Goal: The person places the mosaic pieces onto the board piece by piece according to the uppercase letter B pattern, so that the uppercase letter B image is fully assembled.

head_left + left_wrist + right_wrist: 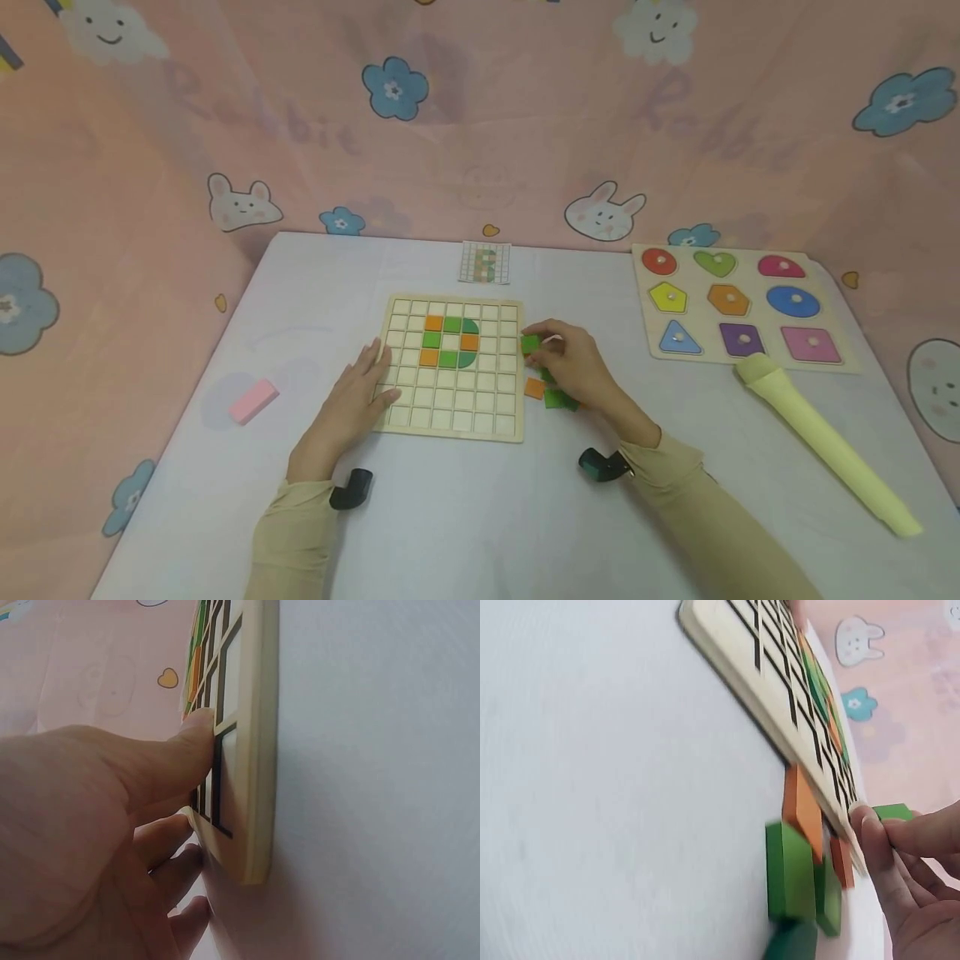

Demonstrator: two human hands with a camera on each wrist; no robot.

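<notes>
A wooden grid board point(450, 421) lies on the table, with orange and green square tiles and dark green rounded corner tiles forming a ring in its upper middle. My left hand point(348, 406) rests on the board's left edge, fingers extended; in the left wrist view its thumb point(196, 750) presses on the grid. Beyond the board's right edge, my right hand point(576, 362) pinches a green square tile point(894, 811) between thumb and fingertips. Under and beside that hand lie loose tiles, among them an orange tile point(534, 388) and a green tile point(555, 398), some partly hidden.
Behind the board lies a small printed pattern card point(484, 263). A shape puzzle board point(757, 329) sits at the back right, with a pale yellow tube-like object point(832, 450) in front of it. To the left lies a pink block point(253, 402).
</notes>
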